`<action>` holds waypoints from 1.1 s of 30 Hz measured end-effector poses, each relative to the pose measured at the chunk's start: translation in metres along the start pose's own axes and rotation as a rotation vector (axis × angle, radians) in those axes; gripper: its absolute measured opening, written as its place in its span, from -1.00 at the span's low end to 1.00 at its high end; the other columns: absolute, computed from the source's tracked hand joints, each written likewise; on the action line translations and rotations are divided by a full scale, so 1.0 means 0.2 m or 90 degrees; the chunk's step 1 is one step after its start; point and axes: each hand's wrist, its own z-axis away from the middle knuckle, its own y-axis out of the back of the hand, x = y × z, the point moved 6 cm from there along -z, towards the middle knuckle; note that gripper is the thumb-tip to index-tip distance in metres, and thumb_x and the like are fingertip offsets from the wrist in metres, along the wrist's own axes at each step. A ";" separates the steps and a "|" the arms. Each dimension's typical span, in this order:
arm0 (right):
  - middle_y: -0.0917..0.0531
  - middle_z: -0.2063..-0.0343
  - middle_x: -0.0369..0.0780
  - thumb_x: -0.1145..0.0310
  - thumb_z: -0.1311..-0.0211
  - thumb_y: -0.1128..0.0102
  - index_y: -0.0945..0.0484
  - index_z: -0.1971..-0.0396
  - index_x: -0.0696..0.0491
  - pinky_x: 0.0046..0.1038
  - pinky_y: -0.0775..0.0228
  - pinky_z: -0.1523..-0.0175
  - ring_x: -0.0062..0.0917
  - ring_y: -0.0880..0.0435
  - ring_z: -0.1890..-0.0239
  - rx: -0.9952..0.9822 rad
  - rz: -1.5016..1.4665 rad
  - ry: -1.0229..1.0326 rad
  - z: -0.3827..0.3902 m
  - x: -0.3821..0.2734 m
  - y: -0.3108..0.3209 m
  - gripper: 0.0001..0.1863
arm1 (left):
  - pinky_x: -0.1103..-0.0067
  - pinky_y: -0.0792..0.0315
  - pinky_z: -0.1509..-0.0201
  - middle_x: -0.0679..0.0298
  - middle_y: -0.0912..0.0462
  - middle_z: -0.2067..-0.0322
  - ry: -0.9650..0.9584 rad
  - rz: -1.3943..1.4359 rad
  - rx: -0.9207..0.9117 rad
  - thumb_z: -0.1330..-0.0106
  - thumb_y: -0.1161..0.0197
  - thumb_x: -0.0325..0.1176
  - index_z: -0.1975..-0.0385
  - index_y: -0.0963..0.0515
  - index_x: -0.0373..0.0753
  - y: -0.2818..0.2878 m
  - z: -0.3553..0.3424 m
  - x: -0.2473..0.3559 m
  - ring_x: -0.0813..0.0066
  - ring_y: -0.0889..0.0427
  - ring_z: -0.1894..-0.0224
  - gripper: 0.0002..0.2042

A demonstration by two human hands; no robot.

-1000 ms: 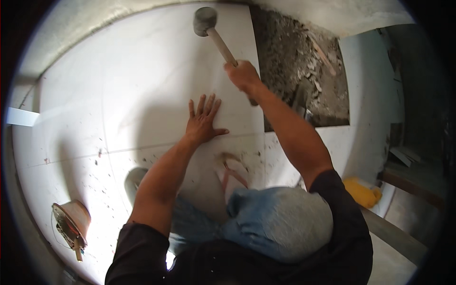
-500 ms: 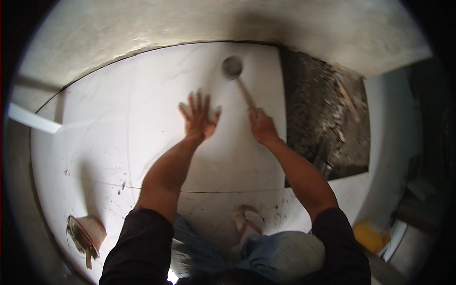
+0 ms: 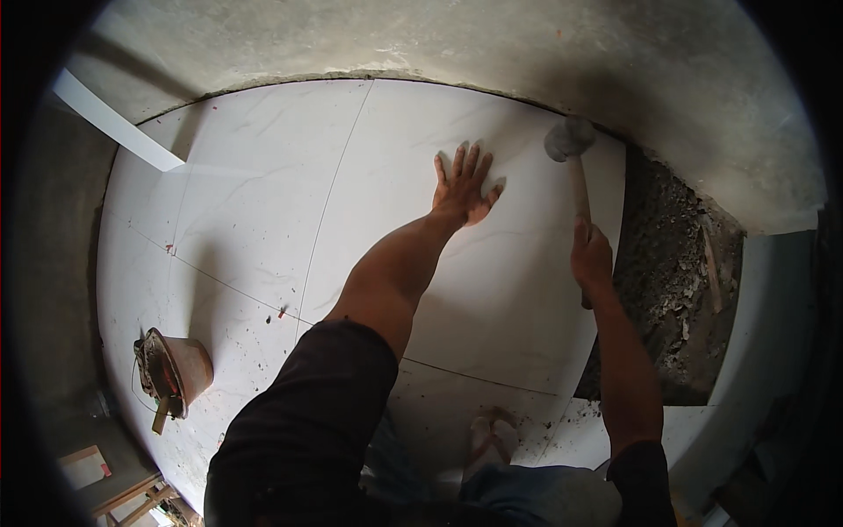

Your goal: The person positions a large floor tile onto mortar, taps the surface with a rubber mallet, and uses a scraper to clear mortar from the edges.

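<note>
My left hand [image 3: 463, 189] lies flat with spread fingers on a large white marbled floor tile [image 3: 492, 290]. In my right hand [image 3: 592, 256] is the wooden handle of a mallet [image 3: 570, 139], my fingers wrapped round it. The mallet's dark rounded head is over the tile's far right corner, close to the wall; whether it touches the tile I cannot tell. Right of the tile's edge lies a strip of bare rough mortar [image 3: 672, 281] with a thin stick on it.
A bucket [image 3: 189, 364] with a tool handle sticking out stands on the tiles at the left. A white strip [image 3: 123, 127] juts in at the far left. The grey wall [image 3: 369, 39] bounds the far side. My sandalled foot [image 3: 492, 439] is near the bottom.
The view has swung to the right. The mallet has moved from the tile's far middle part to its far right corner. My left hand is still flat on the tile.
</note>
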 end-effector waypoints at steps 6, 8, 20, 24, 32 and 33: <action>-0.58 0.45 -0.02 -0.01 -0.41 0.18 -0.46 0.27 0.25 -0.18 -0.37 0.24 -0.17 -0.59 0.39 -0.020 -0.024 -0.068 0.07 0.06 0.03 -0.47 | -0.05 0.52 -0.41 0.22 0.32 -0.46 0.114 0.017 0.040 -0.32 0.26 0.28 -0.44 0.16 0.07 0.09 -0.12 -0.28 0.19 0.43 -0.49 -0.25; -0.57 0.46 -0.03 -0.02 -0.41 0.19 -0.46 0.26 0.25 -0.19 -0.37 0.25 -0.20 -0.58 0.41 0.065 -0.082 -0.001 0.12 0.05 0.03 -0.46 | -0.09 0.58 -0.38 0.25 0.34 -0.47 0.218 0.042 0.051 -0.27 0.23 0.36 -0.44 0.17 0.16 0.12 -0.15 -0.42 0.14 0.48 -0.48 -0.22; -0.60 0.38 0.07 0.02 -0.41 0.15 -0.47 0.19 0.25 -0.16 -0.39 0.15 0.00 -0.61 0.25 0.141 0.003 0.106 0.10 0.11 -0.09 -0.50 | 0.02 0.50 -0.43 0.18 0.28 -0.46 0.467 0.023 0.089 -0.14 0.21 0.49 -0.44 0.15 0.07 0.16 -0.02 -0.96 0.06 0.39 -0.48 -0.07; -0.60 0.25 0.11 0.03 -0.41 0.15 -0.48 0.12 0.24 -0.15 -0.41 0.05 0.02 -0.59 0.11 0.102 -0.079 0.066 0.14 0.04 -0.11 -0.49 | 0.18 0.44 -0.48 0.20 0.25 -0.46 0.453 -0.019 0.104 -0.21 0.20 0.41 -0.44 0.19 -0.06 0.14 0.18 -1.05 0.16 0.35 -0.49 -0.09; -0.61 0.39 -0.02 0.02 -0.45 0.20 -0.41 0.02 0.25 -0.33 -0.49 0.30 -0.33 -0.60 0.47 0.085 -0.094 0.063 -0.05 0.15 0.03 -0.47 | 0.19 0.41 -0.48 0.11 0.19 -0.45 0.398 -0.022 0.103 -0.29 0.12 0.27 -0.44 0.12 -0.03 0.05 0.51 -0.83 0.09 0.27 -0.48 -0.19; -0.61 0.38 -0.01 0.00 -0.45 0.21 -0.42 0.03 0.25 -0.32 -0.49 0.28 -0.31 -0.61 0.45 0.027 -0.073 0.010 -0.11 0.20 0.01 -0.46 | 0.12 0.40 -0.46 0.11 0.16 -0.44 0.404 -0.043 0.133 -0.28 0.09 0.26 -0.43 0.09 0.01 0.02 0.55 -0.86 0.04 0.24 -0.46 -0.21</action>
